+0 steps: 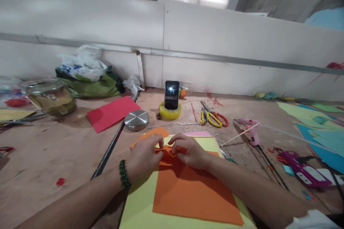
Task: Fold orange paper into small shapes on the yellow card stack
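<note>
My left hand point(145, 153), with a green bead bracelet at the wrist, pinches the left part of a small folded piece of orange paper point(168, 151). From the other side my right hand point(189, 151) is closed on the same piece, thumb and fingers bent over its right part. Beneath both hands lies a large orange sheet point(196, 193) on top of a pale yellow sheet point(139, 204). Another orange paper piece point(161, 131) pokes out just beyond my left hand. My fingers hide part of the folds.
A round metal lid point(136, 120) and a red sheet point(113, 113) lie left of centre. A phone point(172, 94) leans upright in a yellow tape roll point(170, 112). To the right are scissors point(214, 116), a pink glue gun point(252, 131) and a purple tool point(305, 170). A glass jar point(51, 98) stands left.
</note>
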`<state>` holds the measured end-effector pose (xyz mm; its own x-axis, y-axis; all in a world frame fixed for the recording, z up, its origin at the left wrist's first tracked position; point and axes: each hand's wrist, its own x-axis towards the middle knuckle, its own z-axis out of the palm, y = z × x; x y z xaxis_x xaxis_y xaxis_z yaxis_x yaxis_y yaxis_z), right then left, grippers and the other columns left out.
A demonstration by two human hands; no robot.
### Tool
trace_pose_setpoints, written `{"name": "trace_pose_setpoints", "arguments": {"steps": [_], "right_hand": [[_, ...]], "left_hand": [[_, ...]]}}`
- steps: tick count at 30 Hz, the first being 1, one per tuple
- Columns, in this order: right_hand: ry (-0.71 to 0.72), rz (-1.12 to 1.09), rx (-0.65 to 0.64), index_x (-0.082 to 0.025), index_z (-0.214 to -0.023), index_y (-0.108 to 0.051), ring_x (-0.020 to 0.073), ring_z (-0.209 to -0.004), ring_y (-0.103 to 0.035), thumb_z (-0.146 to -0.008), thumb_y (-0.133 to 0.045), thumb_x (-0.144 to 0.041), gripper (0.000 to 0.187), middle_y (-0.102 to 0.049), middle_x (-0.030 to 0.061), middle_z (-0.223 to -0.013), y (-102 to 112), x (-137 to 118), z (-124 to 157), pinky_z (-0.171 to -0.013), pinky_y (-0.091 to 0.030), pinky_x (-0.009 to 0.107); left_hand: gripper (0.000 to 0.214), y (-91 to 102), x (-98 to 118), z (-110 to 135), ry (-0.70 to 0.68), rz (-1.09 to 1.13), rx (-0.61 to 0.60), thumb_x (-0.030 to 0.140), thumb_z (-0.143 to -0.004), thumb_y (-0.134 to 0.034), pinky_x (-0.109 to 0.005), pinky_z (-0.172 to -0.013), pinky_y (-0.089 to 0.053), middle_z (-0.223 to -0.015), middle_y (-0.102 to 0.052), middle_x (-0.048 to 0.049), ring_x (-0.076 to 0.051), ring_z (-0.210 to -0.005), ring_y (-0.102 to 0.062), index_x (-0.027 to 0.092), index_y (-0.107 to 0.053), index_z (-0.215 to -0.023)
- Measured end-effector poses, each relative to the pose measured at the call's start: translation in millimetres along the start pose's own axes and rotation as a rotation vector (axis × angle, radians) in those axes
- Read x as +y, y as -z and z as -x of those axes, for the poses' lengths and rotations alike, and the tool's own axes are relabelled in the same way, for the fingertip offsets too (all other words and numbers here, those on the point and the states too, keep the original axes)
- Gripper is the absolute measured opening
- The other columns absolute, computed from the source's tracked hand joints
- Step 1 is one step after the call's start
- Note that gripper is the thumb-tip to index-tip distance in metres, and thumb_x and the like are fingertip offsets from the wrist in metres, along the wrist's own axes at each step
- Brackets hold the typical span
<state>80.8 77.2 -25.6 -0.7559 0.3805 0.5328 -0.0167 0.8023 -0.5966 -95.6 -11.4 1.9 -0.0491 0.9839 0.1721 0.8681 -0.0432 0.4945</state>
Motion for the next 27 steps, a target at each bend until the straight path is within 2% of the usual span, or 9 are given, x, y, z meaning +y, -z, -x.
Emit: {"name": "trace_pose_setpoints", "arguments": {"steps": [3, 7, 12, 19, 22, 24, 26, 27], "right_hand": [[0.011, -0.002, -0.005, -0.021, -0.068, -0.06, 0.0153, -0.085, -0.064, -0.06, -0.048, 0.005, 0.03, -0.064, 0.0036, -0.094, -1.1, -1.2, 0.4, -0.076, -0.051, 0.026], [0.028, -0.019, -0.009, -0.02, -0.067, -0.062, 0.0144, -0.086, -0.064, -0.059, -0.047, 0.007, 0.032, -0.064, 0.0032, -0.095, -2.6, 0.5, 1.4, -0.076, -0.051, 0.024], [0.055, -0.024, 0.001, -0.02, -0.066, -0.063, 0.0135, -0.085, -0.063, -0.065, -0.049, 0.005, 0.028, -0.063, 0.0035, -0.097, -5.8, 1.5, 1.9, -0.074, -0.05, 0.023], [0.092, -0.039, -0.032, -0.019, -0.067, -0.061, 0.0137, -0.08, -0.062, -0.065, -0.048, 0.001, 0.024, -0.063, 0.0049, -0.097, -4.4, -4.1, 1.7, -0.067, -0.049, 0.023], [0.059, -0.122, -0.091, -0.019, -0.07, -0.062, 0.0159, -0.084, -0.062, -0.064, -0.05, -0.003, 0.021, -0.061, 0.0064, -0.099, 2.7, -8.8, 0.5, -0.074, -0.05, 0.027], [0.024, -0.172, -0.112, -0.018, -0.072, -0.064, 0.0179, -0.088, -0.062, -0.069, -0.054, -0.009, 0.014, -0.061, 0.0079, -0.1, 6.6, -11.6, -0.5, -0.08, -0.05, 0.031], [-0.037, -0.19, -0.092, -0.018, -0.072, -0.064, 0.0197, -0.092, -0.062, -0.075, -0.06, -0.018, 0.005, -0.061, 0.009, -0.101, 8.6, -13.5, -1.8, -0.085, -0.049, 0.034], [-0.078, -0.195, -0.064, -0.018, -0.071, -0.064, 0.0203, -0.093, -0.062, -0.077, -0.062, -0.022, 0.008, -0.061, 0.0092, -0.101, 8.9, -13.9, -2.6, -0.087, -0.048, 0.036]], "left_hand": [[0.018, -0.2, -0.2, -0.7, -0.018, 0.059, -0.005, 0.006, -0.061, -0.048, -0.027, -0.061, -0.037, -0.072, -0.061, 0.002, -0.018, -0.069, -0.055, 0.021, -0.051, -0.07], [0.015, 2.1, 1.4, -1.4, -0.02, 0.162, -0.102, 0.008, -0.059, -0.05, -0.026, -0.062, -0.038, -0.072, -0.062, 0.0026, -0.017, -0.07, -0.056, 0.02, -0.051, -0.068], [0.01, 3.4, 3.2, -1.6, 0.027, 0.163, -0.167, 0.011, -0.06, -0.052, -0.025, -0.058, -0.035, -0.067, -0.061, 0.0026, -0.016, -0.067, -0.054, 0.02, -0.053, -0.063], [0.011, -3.6, -2.2, -3.1, 0.055, 0.276, -0.266, 0.01, -0.057, -0.049, -0.023, -0.05, -0.031, -0.056, -0.05, 0.006, -0.012, -0.055, -0.046, 0.02, -0.047, -0.059], [0.012, -3.6, -2.3, -2.8, 0.068, 0.29, -0.261, 0.008, -0.056, -0.048, -0.022, -0.049, -0.03, -0.056, -0.048, 0.0063, -0.012, -0.054, -0.045, 0.02, -0.046, -0.059], [0.012, -2.4, -1.5, -2.3, 0.068, 0.261, -0.239, 0.009, -0.058, -0.049, -0.022, -0.05, -0.031, -0.056, -0.05, 0.0057, -0.012, -0.056, -0.046, 0.02, -0.046, -0.06], [0.011, -0.8, -0.6, -1.5, 0.056, 0.21, -0.174, 0.009, -0.06, -0.05, -0.023, -0.052, -0.033, -0.058, -0.053, 0.0049, -0.013, -0.058, -0.049, 0.02, -0.048, -0.062], [0.011, 0.0, -0.3, -1.0, 0.041, 0.181, -0.123, 0.01, -0.061, -0.05, -0.023, -0.053, -0.034, -0.06, -0.056, 0.0043, -0.014, -0.059, -0.05, 0.02, -0.049, -0.064]]}}
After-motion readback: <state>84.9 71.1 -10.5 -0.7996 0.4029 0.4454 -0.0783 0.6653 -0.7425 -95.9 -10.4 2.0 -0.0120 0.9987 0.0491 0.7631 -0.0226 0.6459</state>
